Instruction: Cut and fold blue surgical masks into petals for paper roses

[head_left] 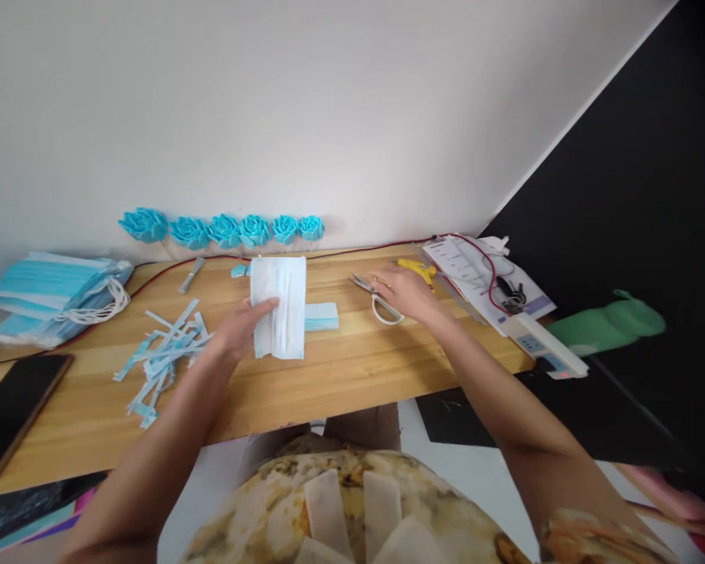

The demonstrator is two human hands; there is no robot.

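My left hand (240, 325) pinches a pale blue face mask sheet (294, 309), thumb across its front; the sheet is upright and no ear loops show on it. My right hand (405, 290) is closed over the middle of a pair of scissors (386, 311) with white handles, blades pointing left on the table. Its fingertips are partly hidden. Behind the held sheet lies a small stack of pale blue mask pieces (322, 316). Just past my right hand is a yellow glue gun (418, 271).
Several blue flowers (224, 231) stand along the wall. At left are a pile of masks (52, 290), cut strips (164, 352) and a phone (20, 407). A glue stick (191, 276) lies behind the strips. Papers (475, 270), keys (512, 293) and a power strip (546, 348) are at right.
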